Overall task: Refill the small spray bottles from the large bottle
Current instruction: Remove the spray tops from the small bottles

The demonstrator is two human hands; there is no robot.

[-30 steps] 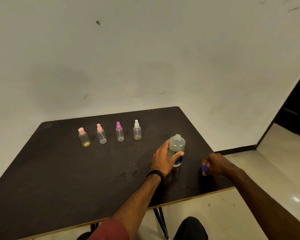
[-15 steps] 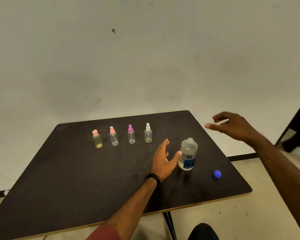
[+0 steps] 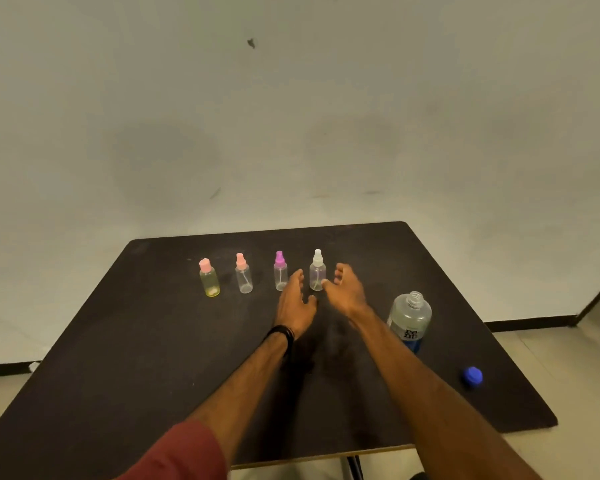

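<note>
1. Plain off-white wall behind, dark desk [image 3: 153, 358] pushed up near it, bit of pale floor off to the right

2. Four small spray bottles stand in a row toward the back: pink-capped one with yellowish liquid [image 3: 209, 282], pink sprayer [image 3: 244, 278], purple sprayer [image 3: 280, 271], and the white-topped spray bottle [image 3: 317, 270] at the right end. All upright, sprayers still on

3. The large bottle [image 3: 409, 320] stands upright on the right side of the desk, neck open, with its blue cap [image 3: 472, 376] lying on the desk nearer the front right edge, well apart from it

4. What's changed: a second ago the left hand was wrapped around the large bottle and the right was putting the cap down. Now both have let go and swung over to the row

5. Left hand [image 3: 294, 301] and right hand [image 3: 347, 289] are both open, fingers loosely spread, holding nothing. They sit either side of the white-topped bottle, right fingertips just about touching it

6. So uncapping looks done, and I'd guess the next job is picking up that white one and unscrewing its sprayer. No pouring has happened yet as far as I can tell
</note>
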